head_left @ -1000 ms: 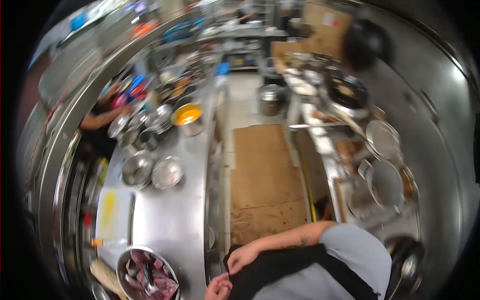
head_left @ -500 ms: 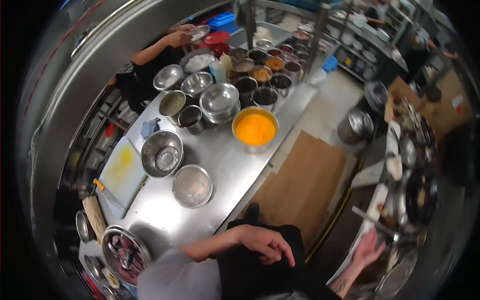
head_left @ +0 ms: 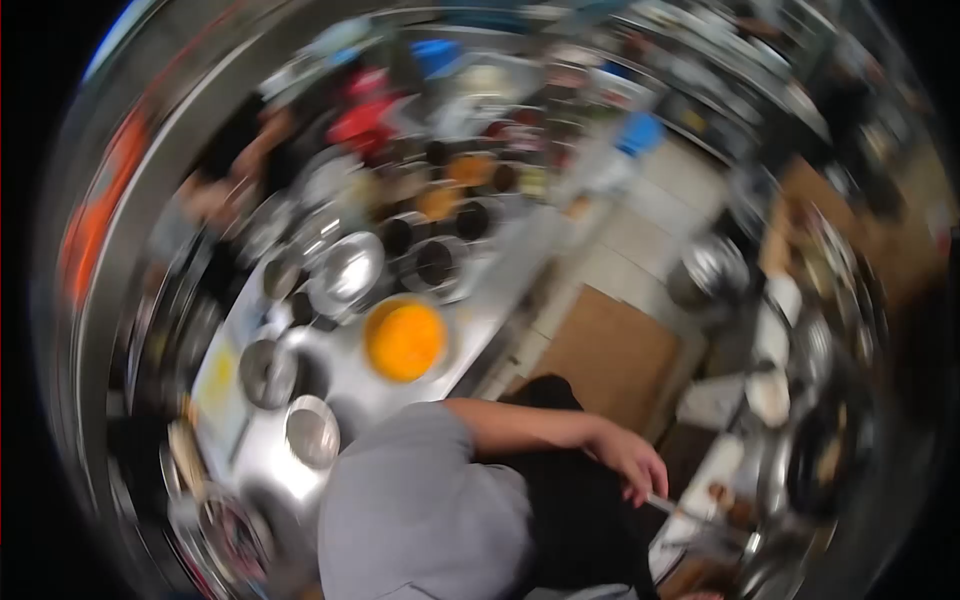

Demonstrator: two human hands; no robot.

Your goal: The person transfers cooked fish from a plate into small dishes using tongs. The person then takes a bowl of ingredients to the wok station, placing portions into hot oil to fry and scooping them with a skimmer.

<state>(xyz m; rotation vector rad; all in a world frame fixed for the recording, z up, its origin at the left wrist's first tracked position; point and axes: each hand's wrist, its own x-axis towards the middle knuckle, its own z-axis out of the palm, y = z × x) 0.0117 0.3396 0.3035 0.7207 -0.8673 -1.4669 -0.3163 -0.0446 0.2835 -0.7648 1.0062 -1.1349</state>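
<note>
Left hand (head_left: 632, 464): fingers bent at metal handle (head_left: 700, 519); blurred, can't tell if pinching
Right hand (head_left: 703, 596): lower edge, fingers unreadable

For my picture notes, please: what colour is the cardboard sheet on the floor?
Brown; the cardboard sheet shows best in the head view.

My left hand (head_left: 630, 463), earlier over my black apron (head_left: 590, 510), now at the end of a metal handle (head_left: 688, 513).

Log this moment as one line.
left hand: by end of metal handle, contact unclear | orange-filled metal pot: on steel counter | view: motion-blurred
</note>
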